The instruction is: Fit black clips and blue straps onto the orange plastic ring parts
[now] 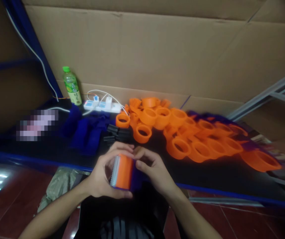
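Note:
My left hand (pixel 102 176) wraps around an orange tape dispenser (pixel 122 171) with a toothed metal edge on its left side, holding it above the front edge of the black table (pixel 219 172). My right hand (pixel 152 169) pinches the dispenser's right side, where a dark blue part shows. Both hands are closed on it. A pile of several orange plastic rings (pixel 182 129) lies across the table behind the hands.
Small black parts (pixel 116 132) and blue cloth (pixel 87 131) lie left of the rings. A green-capped bottle (pixel 71 86) and a white power strip (pixel 102 105) stand at the back by a cardboard wall (pixel 157 49). Red floor tiles lie below.

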`<state>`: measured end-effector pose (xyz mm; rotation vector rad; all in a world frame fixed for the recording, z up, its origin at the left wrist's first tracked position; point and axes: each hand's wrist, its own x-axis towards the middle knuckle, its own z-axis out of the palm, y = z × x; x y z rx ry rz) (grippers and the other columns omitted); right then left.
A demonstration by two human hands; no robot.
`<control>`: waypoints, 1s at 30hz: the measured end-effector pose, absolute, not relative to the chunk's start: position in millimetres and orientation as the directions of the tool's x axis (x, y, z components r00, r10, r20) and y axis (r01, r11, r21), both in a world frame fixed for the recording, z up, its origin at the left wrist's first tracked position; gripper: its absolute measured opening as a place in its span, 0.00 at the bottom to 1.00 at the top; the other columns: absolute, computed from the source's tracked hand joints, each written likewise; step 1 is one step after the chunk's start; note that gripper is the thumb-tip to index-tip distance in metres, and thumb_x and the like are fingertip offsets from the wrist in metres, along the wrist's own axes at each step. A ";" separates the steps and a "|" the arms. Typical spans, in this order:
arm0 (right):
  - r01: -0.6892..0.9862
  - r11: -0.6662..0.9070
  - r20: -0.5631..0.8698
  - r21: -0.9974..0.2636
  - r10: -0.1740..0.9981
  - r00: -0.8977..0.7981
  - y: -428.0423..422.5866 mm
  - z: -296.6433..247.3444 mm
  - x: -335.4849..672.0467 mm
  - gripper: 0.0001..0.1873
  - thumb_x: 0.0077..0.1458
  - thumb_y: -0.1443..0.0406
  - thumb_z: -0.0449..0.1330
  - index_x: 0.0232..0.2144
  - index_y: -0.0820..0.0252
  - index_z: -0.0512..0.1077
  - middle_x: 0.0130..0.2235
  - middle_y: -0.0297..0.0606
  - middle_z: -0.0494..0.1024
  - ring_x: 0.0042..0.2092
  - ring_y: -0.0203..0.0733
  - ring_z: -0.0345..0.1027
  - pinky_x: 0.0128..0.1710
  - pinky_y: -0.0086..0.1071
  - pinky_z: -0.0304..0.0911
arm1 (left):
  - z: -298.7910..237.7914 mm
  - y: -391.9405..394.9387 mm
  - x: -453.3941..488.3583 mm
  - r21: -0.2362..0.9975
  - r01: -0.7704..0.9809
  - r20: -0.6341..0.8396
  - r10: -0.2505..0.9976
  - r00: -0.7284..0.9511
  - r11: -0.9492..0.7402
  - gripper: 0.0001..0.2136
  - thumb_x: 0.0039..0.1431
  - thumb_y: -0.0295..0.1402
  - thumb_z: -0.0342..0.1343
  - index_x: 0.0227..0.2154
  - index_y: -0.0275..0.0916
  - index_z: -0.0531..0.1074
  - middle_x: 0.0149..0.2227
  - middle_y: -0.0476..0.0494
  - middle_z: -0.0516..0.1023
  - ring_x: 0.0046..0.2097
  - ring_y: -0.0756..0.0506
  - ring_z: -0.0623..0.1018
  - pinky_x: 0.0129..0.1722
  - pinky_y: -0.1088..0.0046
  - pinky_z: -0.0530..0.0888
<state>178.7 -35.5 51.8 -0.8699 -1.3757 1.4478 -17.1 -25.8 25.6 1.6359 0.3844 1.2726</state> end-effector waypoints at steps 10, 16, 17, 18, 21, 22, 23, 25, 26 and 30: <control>-0.206 -0.107 -0.030 -0.973 0.939 -0.342 -43.1 54.6 179.7 0.15 0.50 0.57 0.72 0.29 0.59 0.72 0.42 0.38 0.77 0.47 0.44 0.70 0.52 0.38 0.62 | 30.2 -26.1 -17.9 0.808 -0.324 0.589 0.650 0.480 -0.493 0.38 0.32 0.40 0.79 0.52 0.47 0.74 0.55 0.34 0.72 0.62 0.25 0.68 0.60 0.42 0.66; -0.092 -0.011 0.025 -0.996 0.924 -0.380 -39.4 68.2 184.7 0.17 0.55 0.58 0.68 0.23 0.60 0.69 0.36 0.37 0.76 0.43 0.43 0.70 0.46 0.36 0.63 | 32.5 -20.9 -16.6 0.814 -0.369 0.580 0.645 0.496 -0.448 0.37 0.32 0.37 0.79 0.50 0.45 0.74 0.55 0.34 0.73 0.64 0.25 0.67 0.63 0.40 0.61; -0.064 0.023 0.045 -0.998 0.925 -0.377 -38.6 70.3 184.7 0.16 0.56 0.58 0.68 0.23 0.60 0.69 0.35 0.36 0.76 0.42 0.42 0.70 0.46 0.36 0.64 | 33.0 -21.5 -16.0 0.815 -0.370 0.578 0.654 0.488 -0.445 0.36 0.32 0.35 0.78 0.50 0.45 0.74 0.55 0.35 0.73 0.64 0.25 0.67 0.63 0.40 0.61; -0.020 0.071 0.073 -0.997 0.930 -0.360 -38.2 71.9 184.6 0.15 0.57 0.58 0.66 0.24 0.59 0.70 0.35 0.36 0.75 0.42 0.42 0.70 0.45 0.36 0.64 | 33.2 -22.7 -15.0 0.823 -0.367 0.567 0.675 0.472 -0.434 0.35 0.34 0.34 0.78 0.50 0.44 0.74 0.55 0.35 0.74 0.64 0.26 0.67 0.63 0.41 0.62; 0.250 0.310 0.254 -0.917 0.939 -0.231 -42.4 70.9 183.6 0.09 0.63 0.60 0.61 0.33 0.56 0.77 0.39 0.39 0.76 0.45 0.44 0.70 0.49 0.37 0.64 | 32.5 -27.3 -8.9 0.874 -0.366 0.453 0.808 0.377 -0.319 0.32 0.42 0.30 0.75 0.53 0.43 0.71 0.56 0.35 0.76 0.62 0.29 0.71 0.62 0.46 0.66; 0.361 0.393 0.347 -0.846 0.919 -0.187 -46.1 68.4 183.5 0.09 0.65 0.61 0.59 0.40 0.54 0.79 0.43 0.40 0.76 0.47 0.44 0.70 0.51 0.38 0.64 | 32.0 -28.5 -5.9 0.887 -0.382 0.394 0.858 0.330 -0.261 0.31 0.45 0.30 0.73 0.54 0.44 0.70 0.56 0.35 0.76 0.61 0.30 0.73 0.61 0.48 0.68; 0.460 0.462 0.437 -0.758 0.884 -0.166 -51.1 64.7 183.6 0.12 0.66 0.62 0.58 0.48 0.52 0.77 0.47 0.41 0.76 0.50 0.46 0.69 0.53 0.39 0.63 | 31.6 -29.1 -2.7 0.879 -0.424 0.348 0.901 0.260 -0.218 0.30 0.48 0.30 0.72 0.54 0.44 0.68 0.57 0.35 0.76 0.59 0.32 0.75 0.59 0.49 0.70; 0.600 0.565 0.573 -0.567 0.793 -0.205 -63.0 54.6 183.8 0.26 0.64 0.60 0.60 0.63 0.50 0.66 0.55 0.45 0.71 0.55 0.49 0.66 0.56 0.43 0.63 | 31.6 -28.9 4.1 0.852 -0.492 0.274 0.952 0.134 -0.176 0.28 0.52 0.31 0.70 0.54 0.44 0.67 0.56 0.36 0.76 0.58 0.33 0.76 0.58 0.52 0.72; 0.646 0.597 0.606 -0.475 0.755 -0.252 -69.0 48.8 183.8 0.35 0.61 0.57 0.63 0.68 0.51 0.59 0.57 0.48 0.69 0.56 0.52 0.65 0.57 0.45 0.63 | 32.0 -28.2 7.4 0.839 -0.520 0.237 0.968 0.079 -0.163 0.26 0.53 0.31 0.69 0.54 0.45 0.66 0.56 0.37 0.77 0.58 0.34 0.76 0.57 0.53 0.72; 0.788 0.583 0.627 -0.198 0.693 -0.355 -82.5 29.7 183.4 0.55 0.55 0.57 0.68 0.73 0.55 0.40 0.61 0.54 0.64 0.61 0.59 0.60 0.58 0.51 0.63 | 34.1 -25.9 21.6 0.800 -0.595 0.092 0.996 -0.009 -0.079 0.22 0.58 0.34 0.66 0.53 0.45 0.65 0.54 0.41 0.77 0.58 0.38 0.77 0.60 0.54 0.70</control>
